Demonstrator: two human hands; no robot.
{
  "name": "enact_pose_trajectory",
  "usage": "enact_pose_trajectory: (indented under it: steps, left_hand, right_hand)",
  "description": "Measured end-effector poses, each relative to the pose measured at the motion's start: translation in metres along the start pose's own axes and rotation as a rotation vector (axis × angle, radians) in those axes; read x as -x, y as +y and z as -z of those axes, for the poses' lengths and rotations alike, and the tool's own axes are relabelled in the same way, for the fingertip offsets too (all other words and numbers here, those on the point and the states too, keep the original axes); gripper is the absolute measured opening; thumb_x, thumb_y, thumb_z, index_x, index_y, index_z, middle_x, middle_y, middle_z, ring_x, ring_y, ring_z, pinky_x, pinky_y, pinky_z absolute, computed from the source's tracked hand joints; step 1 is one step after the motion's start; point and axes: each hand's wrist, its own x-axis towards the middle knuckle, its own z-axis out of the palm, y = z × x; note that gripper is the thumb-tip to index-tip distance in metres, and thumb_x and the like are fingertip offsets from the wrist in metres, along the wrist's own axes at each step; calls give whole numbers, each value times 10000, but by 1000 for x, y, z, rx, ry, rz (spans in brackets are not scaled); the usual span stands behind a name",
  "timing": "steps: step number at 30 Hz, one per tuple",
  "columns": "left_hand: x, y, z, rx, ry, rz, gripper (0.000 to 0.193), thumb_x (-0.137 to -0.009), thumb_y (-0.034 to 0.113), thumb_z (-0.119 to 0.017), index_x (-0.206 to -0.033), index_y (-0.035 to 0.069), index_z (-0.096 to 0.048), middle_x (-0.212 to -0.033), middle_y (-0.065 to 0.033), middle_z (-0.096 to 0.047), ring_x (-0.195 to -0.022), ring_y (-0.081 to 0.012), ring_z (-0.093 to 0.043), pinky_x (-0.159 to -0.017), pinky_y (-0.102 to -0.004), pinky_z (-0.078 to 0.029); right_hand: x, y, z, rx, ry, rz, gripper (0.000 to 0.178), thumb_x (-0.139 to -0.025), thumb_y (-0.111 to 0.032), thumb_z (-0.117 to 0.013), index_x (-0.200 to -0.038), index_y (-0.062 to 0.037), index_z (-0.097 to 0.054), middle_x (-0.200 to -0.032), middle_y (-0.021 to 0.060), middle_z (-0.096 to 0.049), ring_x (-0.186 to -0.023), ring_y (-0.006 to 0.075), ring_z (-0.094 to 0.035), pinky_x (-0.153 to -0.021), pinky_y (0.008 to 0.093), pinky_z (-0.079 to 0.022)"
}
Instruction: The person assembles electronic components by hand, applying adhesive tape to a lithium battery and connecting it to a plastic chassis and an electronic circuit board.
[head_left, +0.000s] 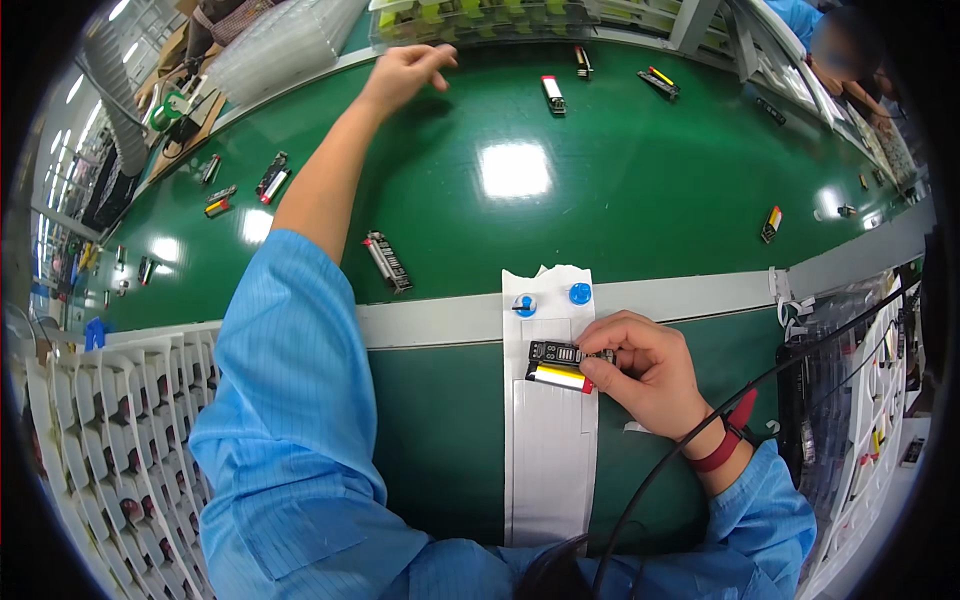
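My right hand (pixel 645 370) pinches one end of a small black circuit board (pixel 555 352) between thumb and fingers. Along the board's near side lies a slim white, yellow and red battery cell (pixel 560 376); whether the two are joined I cannot tell. Both are over a long white strip (pixel 553 460) that bears two blue knobs (pixel 580 293). Far out over the green belt, my left hand (pixel 408 76) has loosely bent fingers, with nothing visible in them. It is close to a clear tray (pixel 480 28) holding yellow-green parts.
Boards with cells lie scattered on the green belt (pixel 450 200), one (pixel 386 262) beside my left forearm. White compartment trays (pixel 120 440) stand at left. A black cable (pixel 760 385) crosses my right wrist. Another person (pixel 865 95) is at far right.
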Motion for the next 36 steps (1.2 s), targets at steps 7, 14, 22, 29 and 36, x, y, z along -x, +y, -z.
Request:
enact_pose_trajectory:
  steps: [7, 14, 22, 29, 36]
  left_hand:
    - [-13, -31, 5, -593, 12, 353, 548, -807, 581, -435, -1068, 127, -597, -1068, -77, -606, -1022, -220, -548, -888, -357, -390]
    - [-29, -14, -35, -811, 116, 357, 714, -716, 746, -359, -1289, 322, -402, -1374, -43, -346, -1288, -258, -264, -1002, -565, -168]
    - [20, 64, -82, -265, -317, -288, 289, -794, 306, -601, -978, 91, -653, -906, -109, -649, -837, -214, -612, -779, -312, -472]
    - [69, 111, -78, -406, -212, -237, 216, -801, 148, -534, -978, 66, -627, -920, -104, -638, -854, -258, -600, -779, -345, -477]
    - [-6, 60, -100, -1029, -39, -110, 472, -771, 56, -432, -1234, 146, -404, -1060, -158, -568, -1020, -305, -523, -816, -404, -452]
  right_hand:
    - [-2, 4, -1, 11, 76, 93, 113, -751, 40, -611, -857, 12, -582, -869, 55, -567, -613, 43, -527, -483, 158, -407]
    - [-5, 0, -2, 69, 65, 125, 126, -739, 28, -621, -855, -7, -583, -845, 53, -574, -631, 60, -536, -481, 170, -418]
    - [-1, 4, -2, 43, 70, 124, 117, -745, 14, -622, -854, 0, -580, -814, 42, -565, -564, 39, -511, -469, 166, -390]
    - [-2, 11, -3, -86, 79, 60, 82, -780, -26, -609, -845, 18, -584, -762, 0, -539, -556, 12, -474, -474, 158, -369]
    - [-6, 8, -5, -128, 76, 99, 98, -766, -28, -616, -843, 18, -575, -750, 35, -556, -560, 43, -515, -492, 191, -421]
